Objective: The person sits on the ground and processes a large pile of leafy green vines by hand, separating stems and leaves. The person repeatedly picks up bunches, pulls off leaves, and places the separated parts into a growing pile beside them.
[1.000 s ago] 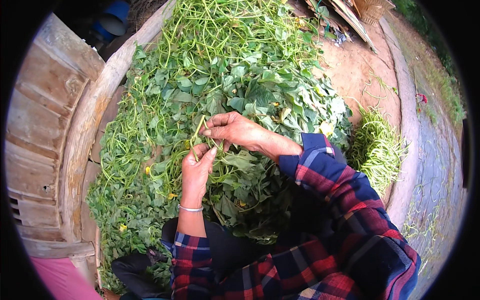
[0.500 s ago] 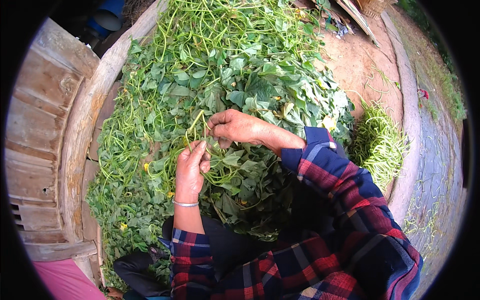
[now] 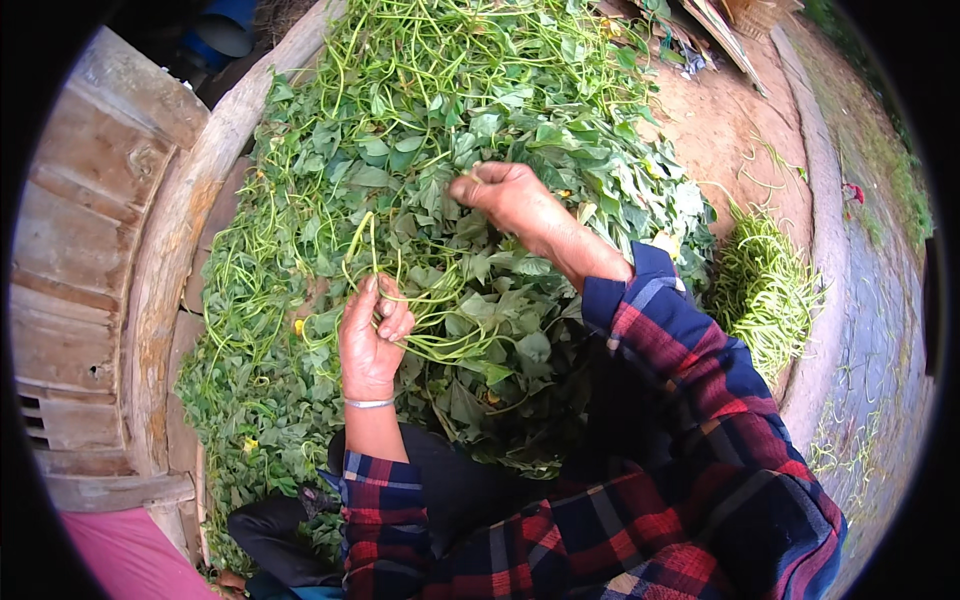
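Observation:
My left hand (image 3: 374,330), with a metal bangle at the wrist, is closed round several thin green vine stems (image 3: 362,240). Their ends stick up above the fingers, and more stems trail from the hand to the right. Up and to the right, my right hand (image 3: 510,203) hangs over the leaves with its fingertips pinched together. Whatever lies between those fingertips is too small and blurred to make out. Under both hands spreads a big heap of leafy green vines (image 3: 400,150), with a few yellow flowers in it.
To the right, a pile of leafless pale green stalks (image 3: 765,300) lies on the earth floor (image 3: 730,150), beside a raised edge (image 3: 822,200). A log beam (image 3: 165,270) and wooden boards (image 3: 80,260) border the heap on the left. A blue container (image 3: 222,35) stands at the back left.
My right hand has come away from the stems at my left hand, moving up and to the right. The left hand still grips the stems and has dropped slightly.

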Demonstrator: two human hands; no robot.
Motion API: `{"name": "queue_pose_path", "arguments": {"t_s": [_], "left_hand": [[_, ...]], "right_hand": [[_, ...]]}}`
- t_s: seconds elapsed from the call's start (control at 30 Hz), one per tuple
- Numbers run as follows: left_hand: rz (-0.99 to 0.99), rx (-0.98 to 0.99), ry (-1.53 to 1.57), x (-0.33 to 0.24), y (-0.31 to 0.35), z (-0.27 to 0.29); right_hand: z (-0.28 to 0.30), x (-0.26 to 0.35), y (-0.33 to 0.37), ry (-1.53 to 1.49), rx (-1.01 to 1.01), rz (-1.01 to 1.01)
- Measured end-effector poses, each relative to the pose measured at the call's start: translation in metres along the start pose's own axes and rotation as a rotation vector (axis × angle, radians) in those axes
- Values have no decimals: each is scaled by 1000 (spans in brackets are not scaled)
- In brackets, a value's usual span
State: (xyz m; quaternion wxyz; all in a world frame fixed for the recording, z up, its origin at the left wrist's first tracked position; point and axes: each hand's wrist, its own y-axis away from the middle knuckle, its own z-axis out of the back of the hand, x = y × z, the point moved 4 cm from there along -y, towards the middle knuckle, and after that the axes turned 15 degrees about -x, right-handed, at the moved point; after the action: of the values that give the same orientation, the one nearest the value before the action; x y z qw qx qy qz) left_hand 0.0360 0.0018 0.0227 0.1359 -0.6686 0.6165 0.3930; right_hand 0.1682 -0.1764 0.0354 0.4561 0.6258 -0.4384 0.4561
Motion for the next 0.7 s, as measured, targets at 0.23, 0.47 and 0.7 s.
{"name": "queue_pose_path", "arguments": {"t_s": [0.23,0.47,0.7], "left_hand": [[-48,-112,-113,5,-1,0],[-109,-196,-256,6,-2,-2],[-68,-193,-262,10,0,-6]], "right_hand": [[-43,-22,38,237,496,85],[-42,-23,40,346,585,214],[-44,-24,41,263,715,213]]}}
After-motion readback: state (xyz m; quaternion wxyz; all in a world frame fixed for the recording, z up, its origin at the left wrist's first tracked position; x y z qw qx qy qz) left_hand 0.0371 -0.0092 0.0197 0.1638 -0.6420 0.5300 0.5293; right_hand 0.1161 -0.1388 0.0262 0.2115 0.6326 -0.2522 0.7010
